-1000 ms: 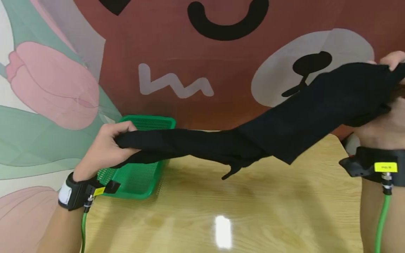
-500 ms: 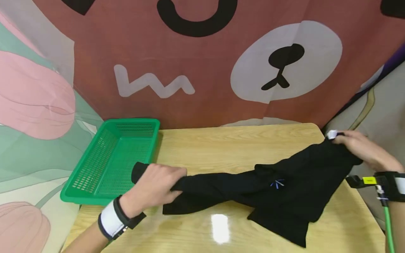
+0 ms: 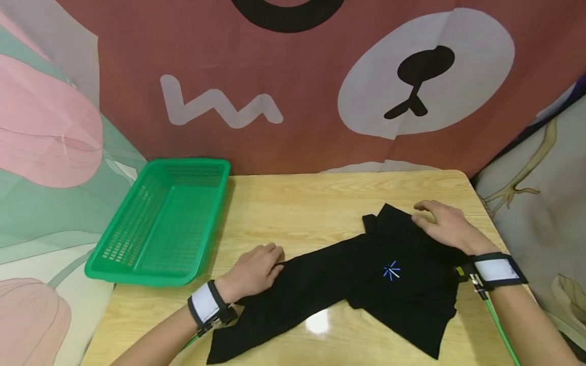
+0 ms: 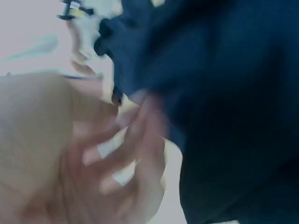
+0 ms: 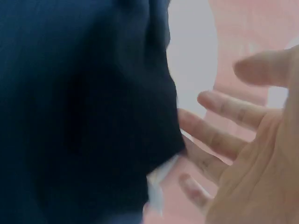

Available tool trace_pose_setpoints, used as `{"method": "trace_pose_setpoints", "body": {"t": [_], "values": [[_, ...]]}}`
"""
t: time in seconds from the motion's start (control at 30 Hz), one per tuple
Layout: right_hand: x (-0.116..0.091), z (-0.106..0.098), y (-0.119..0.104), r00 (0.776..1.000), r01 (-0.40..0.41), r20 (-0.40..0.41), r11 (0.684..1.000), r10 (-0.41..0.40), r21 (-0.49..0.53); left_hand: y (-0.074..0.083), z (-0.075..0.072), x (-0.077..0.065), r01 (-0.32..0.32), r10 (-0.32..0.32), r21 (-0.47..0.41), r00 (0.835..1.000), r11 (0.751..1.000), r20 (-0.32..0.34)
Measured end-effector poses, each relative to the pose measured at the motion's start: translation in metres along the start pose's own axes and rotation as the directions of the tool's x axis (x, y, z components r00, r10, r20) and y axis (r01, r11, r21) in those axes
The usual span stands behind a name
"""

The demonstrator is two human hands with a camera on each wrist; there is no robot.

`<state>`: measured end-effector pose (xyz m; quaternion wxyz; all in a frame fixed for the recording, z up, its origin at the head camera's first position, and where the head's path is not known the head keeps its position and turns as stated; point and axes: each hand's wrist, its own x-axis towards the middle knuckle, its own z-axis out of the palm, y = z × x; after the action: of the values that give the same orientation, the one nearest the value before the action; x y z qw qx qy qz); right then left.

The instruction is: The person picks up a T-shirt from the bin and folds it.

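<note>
A black garment (image 3: pixel 320 279) with a small blue-and-white starburst print lies spread on the wooden table, a long narrow part to the left and a wider part to the right. My left hand (image 3: pixel 254 269) is at the upper edge of the narrow part, fingers loosely bent. Motion blurs the left wrist view, where the fingers (image 4: pixel 140 154) have gaps between them and their tips meet the dark cloth (image 4: pixel 233 116). Over the wide part's upper right edge is my right hand (image 3: pixel 441 223). Its fingers (image 5: pixel 210 135) are spread beside the cloth (image 5: pixel 93 116) in the right wrist view.
A green perforated plastic basket (image 3: pixel 212 244) stands on the table's left side. Behind the table (image 3: pixel 293 208) hangs a brown printed cloth (image 3: pixel 311 147) with a cartoon face. Patterned fabric also covers the left and right sides.
The garment was stretched in the air between both hands, then lowered; now it lies on the table. My right hand has let go of its corner, and my left hand has loosened from the narrow end.
</note>
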<state>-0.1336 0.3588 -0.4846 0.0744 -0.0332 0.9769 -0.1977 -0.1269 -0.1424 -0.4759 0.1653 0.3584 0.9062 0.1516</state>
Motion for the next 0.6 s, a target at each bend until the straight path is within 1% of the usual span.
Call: {"method": "trace_pose_setpoints", "body": {"t": [0.03, 0.07, 0.1, 0.13, 0.17, 0.23, 0.3, 0.37, 0.4, 0.47, 0.5, 0.53, 0.57, 0.6], "values": [[0.004, 0.006, -0.003, 1.000, 0.003, 0.014, 1.000, -0.002, -0.012, -0.001, 0.003, 0.004, 0.051, -0.049, 0.070, 0.998, 0.996, -0.029], [0.007, 0.012, -0.005, 1.000, 0.008, 0.027, 1.000, -0.007, -0.027, -0.002, 0.006, 0.006, 0.092, -0.089, 0.107, 0.996, 0.990, -0.030], [0.009, 0.018, -0.006, 0.999, 0.010, 0.044, 1.000, -0.009, -0.028, -0.003, 0.009, 0.008, 0.115, -0.114, 0.128, 0.993, 0.985, -0.013], [0.010, 0.023, -0.005, 0.999, 0.015, 0.051, 1.000, -0.013, -0.028, -0.003, 0.012, 0.009, 0.129, -0.132, 0.128, 0.991, 0.983, 0.013], [0.011, 0.027, -0.003, 0.998, 0.019, 0.062, 1.000, -0.018, -0.022, -0.003, 0.014, 0.010, 0.129, -0.133, 0.105, 0.990, 0.986, 0.037], [0.010, 0.029, 0.001, 0.996, 0.028, 0.079, 0.999, -0.030, 0.023, -0.002, 0.011, 0.010, 0.127, -0.131, 0.044, 0.987, 0.991, 0.088], [0.007, 0.021, 0.005, 0.994, 0.046, 0.095, 0.996, -0.053, 0.083, -0.002, -0.002, 0.012, 0.121, -0.122, 0.014, 0.986, 0.993, 0.116], [0.003, 0.004, 0.010, 0.990, 0.044, 0.125, 0.991, -0.059, 0.123, -0.003, -0.025, 0.017, 0.117, -0.118, 0.020, 0.987, 0.993, 0.112], [0.001, -0.007, 0.012, 0.988, 0.036, 0.141, 0.988, -0.058, 0.148, -0.004, -0.040, 0.022, 0.122, -0.126, 0.042, 0.987, 0.992, 0.099], [0.001, -0.030, 0.019, 0.984, 0.001, 0.173, 0.981, -0.035, 0.192, -0.010, -0.068, 0.033, 0.132, -0.136, 0.109, 0.990, 0.985, 0.029], [0.003, -0.040, 0.023, 0.983, -0.018, 0.180, 0.979, -0.019, 0.201, -0.013, -0.081, 0.041, 0.148, -0.147, 0.143, 0.989, 0.978, -0.022], [0.005, -0.048, 0.026, 0.984, -0.046, 0.181, 0.980, 0.011, 0.196, -0.018, -0.091, 0.049, 0.170, -0.156, 0.179, 0.984, 0.969, -0.087], [0.008, -0.053, 0.030, 0.988, -0.064, 0.153, 0.979, 0.035, 0.192, -0.024, -0.098, 0.058, 0.195, -0.162, 0.220, 0.974, 0.956, -0.160], [0.012, -0.056, 0.033, 0.992, -0.083, 0.106, 0.979, 0.064, 0.184, -0.029, -0.102, 0.067, 0.229, -0.167, 0.258, 0.956, 0.939, -0.239]]}}
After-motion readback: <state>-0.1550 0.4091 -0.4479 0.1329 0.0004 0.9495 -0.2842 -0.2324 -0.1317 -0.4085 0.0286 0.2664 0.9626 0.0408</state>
